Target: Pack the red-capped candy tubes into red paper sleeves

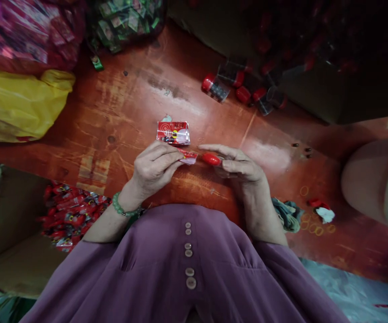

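My left hand [158, 163] pinches a small red printed label [189, 156] between thumb and fingers. Facing it, my right hand [239, 163] grips a glossy red rounded piece [211, 159], similar to the caps on the small containers nearby; whatever is behind it is hidden by the fingers. A small gap separates the label from the red piece. Just beyond my left hand, a stack of red printed labels [172, 133] lies flat on the orange-red tabletop [140, 103].
Clear containers with red caps [215, 87] lie before a dark box at upper right. A cardboard box [8, 224] at left holds red packed pieces [76, 215]. Bags [19, 105] stand at upper left. Rubber bands [311, 226], cloth [286, 213] and a white bucket [368, 179] are right.
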Motion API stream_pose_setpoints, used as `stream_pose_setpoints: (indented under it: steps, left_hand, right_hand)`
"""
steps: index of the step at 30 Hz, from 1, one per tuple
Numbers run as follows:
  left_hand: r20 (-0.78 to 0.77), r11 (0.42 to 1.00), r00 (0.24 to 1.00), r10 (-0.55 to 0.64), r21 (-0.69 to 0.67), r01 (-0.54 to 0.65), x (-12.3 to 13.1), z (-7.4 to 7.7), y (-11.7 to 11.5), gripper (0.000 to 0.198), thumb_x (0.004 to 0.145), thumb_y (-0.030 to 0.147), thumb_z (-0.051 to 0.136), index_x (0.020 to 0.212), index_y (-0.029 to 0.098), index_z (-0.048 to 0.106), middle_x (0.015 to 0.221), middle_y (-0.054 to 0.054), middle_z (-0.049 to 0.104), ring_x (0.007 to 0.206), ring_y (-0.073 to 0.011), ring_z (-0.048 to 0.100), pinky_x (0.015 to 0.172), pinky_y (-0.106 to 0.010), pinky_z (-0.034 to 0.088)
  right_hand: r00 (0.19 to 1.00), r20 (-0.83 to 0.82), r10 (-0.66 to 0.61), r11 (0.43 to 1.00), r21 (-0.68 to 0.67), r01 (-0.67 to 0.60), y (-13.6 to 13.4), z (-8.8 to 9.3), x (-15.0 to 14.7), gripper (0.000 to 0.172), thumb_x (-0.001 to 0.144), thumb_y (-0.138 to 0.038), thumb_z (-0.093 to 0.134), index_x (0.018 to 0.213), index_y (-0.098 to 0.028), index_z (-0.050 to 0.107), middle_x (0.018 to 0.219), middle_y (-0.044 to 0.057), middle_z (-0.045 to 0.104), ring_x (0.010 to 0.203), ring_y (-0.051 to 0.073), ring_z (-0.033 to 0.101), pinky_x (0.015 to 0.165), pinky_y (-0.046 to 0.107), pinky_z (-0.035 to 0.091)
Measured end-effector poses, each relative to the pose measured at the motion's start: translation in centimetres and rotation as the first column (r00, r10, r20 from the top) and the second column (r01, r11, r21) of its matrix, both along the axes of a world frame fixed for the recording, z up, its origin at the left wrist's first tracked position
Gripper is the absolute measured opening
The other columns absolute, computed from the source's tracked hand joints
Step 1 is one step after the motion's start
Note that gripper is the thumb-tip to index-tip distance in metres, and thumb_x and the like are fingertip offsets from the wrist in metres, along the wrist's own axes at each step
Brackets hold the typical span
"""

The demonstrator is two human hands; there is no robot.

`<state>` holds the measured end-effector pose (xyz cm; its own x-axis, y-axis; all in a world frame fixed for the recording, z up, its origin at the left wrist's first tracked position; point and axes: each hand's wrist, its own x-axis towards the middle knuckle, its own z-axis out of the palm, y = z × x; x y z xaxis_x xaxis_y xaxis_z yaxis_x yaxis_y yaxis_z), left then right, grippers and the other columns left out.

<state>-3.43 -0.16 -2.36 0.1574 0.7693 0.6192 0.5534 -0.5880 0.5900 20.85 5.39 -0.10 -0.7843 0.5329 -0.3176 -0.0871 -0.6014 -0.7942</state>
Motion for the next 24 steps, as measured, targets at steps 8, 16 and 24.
stream_pose_setpoints:
  steps: [8,16,24]
  left_hand:
    - [0.004,0.997,1.0,-0.009,-0.072,0.009,0.3,0.2,-0.5,0.006,0.086,0.019,0.067,0.09,0.019,0.071,0.083,-0.003,0.076,0.079,-0.0146,0.069,0.076,-0.03,0.057]
    - [0.026,0.992,0.998,-0.057,-0.112,0.059,0.3,0.0,-0.5,0.006,0.087,0.023,0.068,0.084,0.019,0.071,0.08,-0.002,0.075,0.073,-0.0125,0.068,0.072,-0.027,0.055]
    - [-0.026,0.997,0.998,-0.062,-0.046,0.061,0.3,-0.6,-0.6,0.023,0.086,0.022,0.069,0.108,0.017,0.068,0.095,-0.008,0.076,0.086,-0.0171,0.07,0.079,-0.032,0.056]
  right_hand:
    - [0.993,0.037,0.116,0.993,0.0,-0.116,-0.3,0.4,-1.5,0.057,0.077,-0.036,0.078,0.13,-0.027,0.063,0.12,0.001,0.07,0.105,0.013,0.064,0.093,0.025,0.048]
    - [0.983,0.138,0.118,0.993,-0.042,-0.113,0.2,-0.6,-1.5,0.04,0.08,-0.035,0.076,0.118,-0.026,0.07,0.09,-0.004,0.073,0.076,0.007,0.063,0.075,0.019,0.051]
    - [0.979,0.186,0.078,0.997,-0.007,-0.079,0.1,-0.2,-2.4,0.042,0.077,-0.029,0.078,0.118,-0.025,0.07,0.113,-0.001,0.074,0.106,0.014,0.066,0.105,0.034,0.046]
